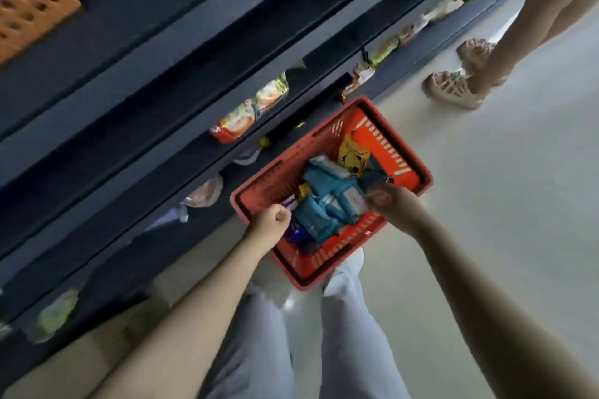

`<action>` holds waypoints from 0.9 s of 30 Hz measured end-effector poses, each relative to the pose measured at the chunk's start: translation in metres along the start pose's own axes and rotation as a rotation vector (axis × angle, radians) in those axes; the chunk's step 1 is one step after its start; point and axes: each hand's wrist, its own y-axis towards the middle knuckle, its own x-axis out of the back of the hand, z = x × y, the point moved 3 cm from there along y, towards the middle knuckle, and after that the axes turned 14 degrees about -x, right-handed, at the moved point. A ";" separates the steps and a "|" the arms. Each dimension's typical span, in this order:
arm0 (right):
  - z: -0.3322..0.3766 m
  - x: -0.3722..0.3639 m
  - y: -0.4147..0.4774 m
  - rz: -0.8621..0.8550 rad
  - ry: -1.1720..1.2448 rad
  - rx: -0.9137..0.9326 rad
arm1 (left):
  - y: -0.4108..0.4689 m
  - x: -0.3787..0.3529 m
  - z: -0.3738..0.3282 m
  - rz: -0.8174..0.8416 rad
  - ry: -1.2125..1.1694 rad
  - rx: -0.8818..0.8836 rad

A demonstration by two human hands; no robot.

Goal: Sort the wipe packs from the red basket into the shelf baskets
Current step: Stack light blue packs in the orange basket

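The red basket [384,144] sits on the floor just beyond the person's feet, and both hands reach down into it. The teal wipe packs [327,178] lie heaped between the hands, with a yellow pack [353,154] on the far side of them. One teal pack [340,204] runs lengthwise from the right hand [387,201] across toward the left hand [270,219]; its end meets the right hand's curled fingers, so that hand is the nearer, and likely the one to lift it. Whether it already pinches the pack cannot be told. The left hand is curled like a fist over the basket's near rim, a purple pack [296,233] just inside it; whether it holds anything is unclear. The orange shelf basket [29,0] stands well beyond the left hand's outer side, high on the dark shelving [129,74]; the carry would probably go that way.
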 end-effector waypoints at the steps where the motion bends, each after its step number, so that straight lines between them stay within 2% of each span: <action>1: -0.009 -0.007 0.025 0.032 -0.014 -0.005 | 0.016 -0.016 0.007 0.009 -0.015 0.038; 4: -0.038 -0.036 0.097 0.094 -0.080 -0.025 | 0.067 -0.061 0.030 0.015 -0.084 0.130; 8: -0.068 -0.082 0.169 -0.003 -0.305 -0.055 | 0.114 -0.113 0.066 0.032 -0.097 0.220; 12: -0.067 -0.112 0.209 0.045 -0.307 -0.136 | 0.148 -0.146 0.132 -0.105 -0.135 0.220; 16: -0.075 -0.118 0.214 0.006 -0.318 -0.261 | 0.128 -0.131 0.101 -0.150 -0.243 0.218; 19: -0.078 -0.118 0.208 0.083 -0.267 -0.312 | 0.112 -0.123 0.092 -0.159 -0.329 0.221; 21: -0.072 -0.113 0.200 0.131 -0.183 -0.275 | 0.100 -0.114 0.082 -0.195 -0.396 0.223; 23: -0.065 -0.098 0.184 0.087 -0.003 -0.256 | 0.087 -0.102 0.068 -0.271 -0.495 0.243; 25: -0.058 -0.073 0.148 0.033 0.307 -0.291 | 0.066 -0.087 0.047 -0.346 -0.622 0.274; 27: -0.050 -0.044 0.100 0.069 0.708 -0.310 | 0.037 -0.068 0.018 -0.404 -0.750 0.301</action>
